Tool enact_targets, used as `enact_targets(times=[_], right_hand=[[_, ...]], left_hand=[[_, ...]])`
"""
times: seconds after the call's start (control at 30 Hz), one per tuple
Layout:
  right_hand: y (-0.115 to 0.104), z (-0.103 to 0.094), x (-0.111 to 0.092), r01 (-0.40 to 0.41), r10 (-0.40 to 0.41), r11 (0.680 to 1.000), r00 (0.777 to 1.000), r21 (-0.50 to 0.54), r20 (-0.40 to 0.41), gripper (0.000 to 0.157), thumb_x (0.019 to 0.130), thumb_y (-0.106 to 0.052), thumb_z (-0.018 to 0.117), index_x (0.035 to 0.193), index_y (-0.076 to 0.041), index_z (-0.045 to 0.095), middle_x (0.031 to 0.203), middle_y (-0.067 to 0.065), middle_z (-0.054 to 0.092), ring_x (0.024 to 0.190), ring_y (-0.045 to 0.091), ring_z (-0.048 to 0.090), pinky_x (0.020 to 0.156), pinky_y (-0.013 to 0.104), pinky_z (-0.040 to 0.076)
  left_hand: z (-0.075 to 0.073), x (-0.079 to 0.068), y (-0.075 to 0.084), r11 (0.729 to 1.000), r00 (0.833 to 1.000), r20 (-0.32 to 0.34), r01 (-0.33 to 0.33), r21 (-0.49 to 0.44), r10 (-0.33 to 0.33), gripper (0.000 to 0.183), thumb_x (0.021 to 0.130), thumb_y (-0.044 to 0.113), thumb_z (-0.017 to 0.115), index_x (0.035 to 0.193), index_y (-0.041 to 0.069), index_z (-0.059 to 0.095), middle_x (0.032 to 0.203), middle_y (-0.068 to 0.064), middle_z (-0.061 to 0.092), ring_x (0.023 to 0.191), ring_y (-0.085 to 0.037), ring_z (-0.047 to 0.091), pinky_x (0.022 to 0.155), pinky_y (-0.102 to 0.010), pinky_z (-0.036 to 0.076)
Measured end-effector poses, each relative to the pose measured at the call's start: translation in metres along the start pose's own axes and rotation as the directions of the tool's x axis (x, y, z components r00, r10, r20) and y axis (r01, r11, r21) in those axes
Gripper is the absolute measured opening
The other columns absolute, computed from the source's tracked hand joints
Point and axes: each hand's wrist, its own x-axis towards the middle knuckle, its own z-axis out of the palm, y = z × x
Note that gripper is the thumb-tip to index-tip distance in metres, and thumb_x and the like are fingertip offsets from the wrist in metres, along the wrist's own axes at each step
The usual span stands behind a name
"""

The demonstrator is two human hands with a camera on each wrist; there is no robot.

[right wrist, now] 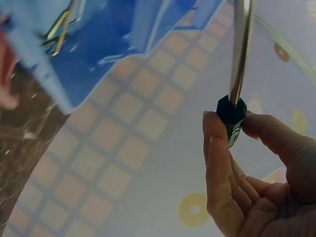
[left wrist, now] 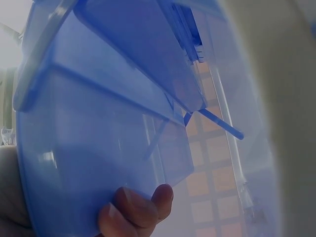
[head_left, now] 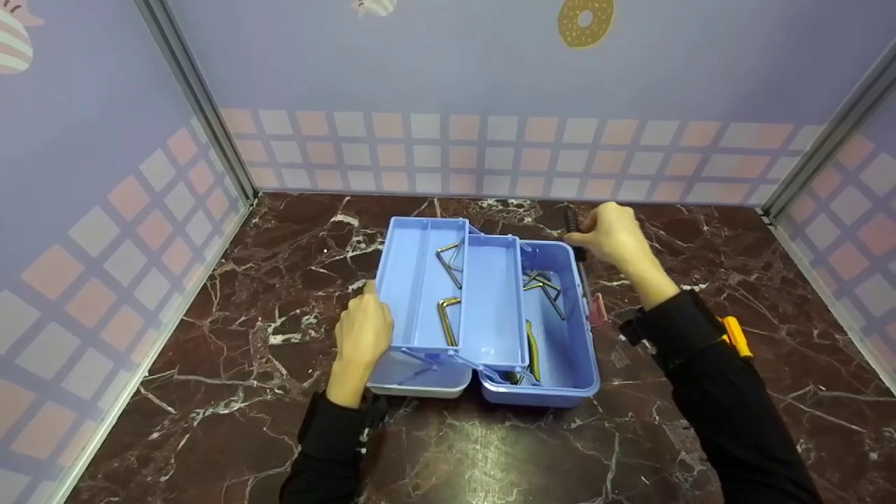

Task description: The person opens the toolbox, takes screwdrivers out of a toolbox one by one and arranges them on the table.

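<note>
A blue toolbox [head_left: 542,400] stands with its stepped trays folded out to the left. My left hand [head_left: 364,329] grips the toolbox's left side, by the outer tray [head_left: 397,280]; its fingertips [left wrist: 134,205] curl against the translucent blue plastic. Beyond the box's right rim, my right hand [head_left: 617,234] pinches the dark handle of a screwdriver [right wrist: 240,54] between thumb and fingers. Its metal shaft points down beside the rim; the tip is hidden. L-shaped hex keys [head_left: 448,325] lie in the outer tray, and more hex keys [head_left: 549,290] in the deep compartment.
Yellow-handled pliers [head_left: 533,350] lie in the deep compartment, partly under the middle tray [head_left: 490,301]. A pink latch [head_left: 598,311] sticks out on the right. An orange-handled tool [head_left: 736,336] lies partly behind the right sleeve. Patterned walls [head_left: 462,70] enclose the marbled table [head_left: 231,336].
</note>
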Motion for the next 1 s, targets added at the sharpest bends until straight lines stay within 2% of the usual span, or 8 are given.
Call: enact_targets(times=[0.13, 0.3, 0.4, 0.5, 0.57, 0.7, 1.0], right_hand=[[0.028, -0.001, 0.002, -0.03, 0.028, 0.998, 0.999, -0.063, -0.024, 0.028, 0.073, -0.025, 0.07, 0.072, 0.003, 0.067, 0.061, 0.013, 0.063, 0.057, 0.025, 0.058, 0.072, 0.046, 0.046], [0.067, 0.01, 0.005, -0.114, 0.11, 0.987, 0.993, -0.113, -0.038, 0.032, 0.071, -0.025, 0.071, 0.06, 0.002, 0.059, 0.071, 0.021, 0.061, 0.074, 0.039, 0.057, 0.068, 0.049, 0.044], [0.087, 0.02, 0.006, -0.18, 0.177, 0.974, 0.984, -0.137, -0.031, 0.034, 0.071, -0.025, 0.072, 0.063, 0.003, 0.054, 0.081, 0.03, 0.058, 0.079, 0.046, 0.055, 0.067, 0.051, 0.044], [0.104, 0.029, 0.006, -0.226, 0.228, 0.96, 0.974, -0.162, -0.007, 0.037, 0.072, -0.024, 0.07, 0.077, 0.009, 0.056, 0.095, 0.038, 0.053, 0.087, 0.051, 0.052, 0.069, 0.052, 0.044], [0.113, 0.036, 0.007, -0.245, 0.253, 0.952, 0.967, -0.182, 0.021, 0.039, 0.074, -0.024, 0.07, 0.084, 0.012, 0.057, 0.097, 0.038, 0.052, 0.088, 0.05, 0.052, 0.07, 0.052, 0.045], [0.129, 0.048, 0.007, -0.249, 0.265, 0.946, 0.963, -0.21, 0.056, 0.039, 0.075, -0.023, 0.069, 0.086, 0.013, 0.058, 0.092, 0.035, 0.055, 0.082, 0.047, 0.055, 0.068, 0.05, 0.046], [0.148, 0.065, 0.006, -0.266, 0.281, 0.936, 0.959, -0.232, 0.035, 0.044, 0.072, -0.017, 0.07, 0.096, 0.017, 0.055, 0.095, 0.039, 0.053, 0.081, 0.049, 0.054, 0.063, 0.049, 0.048]], left_hand=[[0.0, 0.0, -0.001, 1.0, 1.0, -0.004, -0.001, 0.0, 0.001, 0.034, 0.087, 0.006, 0.04, 0.117, -0.007, 0.047, 0.088, -0.026, 0.06, 0.07, -0.044, 0.059, 0.054, -0.049, 0.046], [-0.001, -0.001, -0.002, 1.0, 1.0, -0.021, -0.005, -0.008, 0.005, 0.035, 0.087, 0.006, 0.04, 0.117, -0.007, 0.048, 0.086, -0.026, 0.06, 0.069, -0.043, 0.059, 0.053, -0.05, 0.047], [-0.001, -0.002, -0.002, 1.0, 1.0, -0.025, -0.005, -0.008, 0.005, 0.034, 0.086, 0.006, 0.04, 0.116, -0.008, 0.048, 0.085, -0.026, 0.06, 0.068, -0.043, 0.059, 0.053, -0.049, 0.047], [-0.001, -0.002, -0.002, 1.0, 1.0, -0.023, -0.006, -0.003, 0.006, 0.034, 0.086, 0.006, 0.04, 0.116, -0.008, 0.048, 0.084, -0.025, 0.06, 0.067, -0.043, 0.059, 0.051, -0.049, 0.046], [-0.001, -0.002, -0.002, 1.0, 1.0, -0.02, -0.009, 0.001, 0.009, 0.034, 0.086, 0.006, 0.04, 0.117, -0.008, 0.048, 0.084, -0.025, 0.06, 0.067, -0.043, 0.059, 0.051, -0.048, 0.046], [-0.002, -0.002, -0.001, 1.0, 1.0, -0.016, -0.011, 0.0, 0.011, 0.036, 0.086, 0.006, 0.04, 0.119, -0.008, 0.047, 0.085, -0.025, 0.06, 0.067, -0.043, 0.059, 0.052, -0.049, 0.046], [-0.002, -0.002, 0.001, 1.0, 1.0, -0.009, -0.003, -0.007, 0.002, 0.037, 0.086, 0.006, 0.04, 0.12, -0.008, 0.046, 0.09, -0.026, 0.06, 0.071, -0.044, 0.058, 0.055, -0.05, 0.046]])
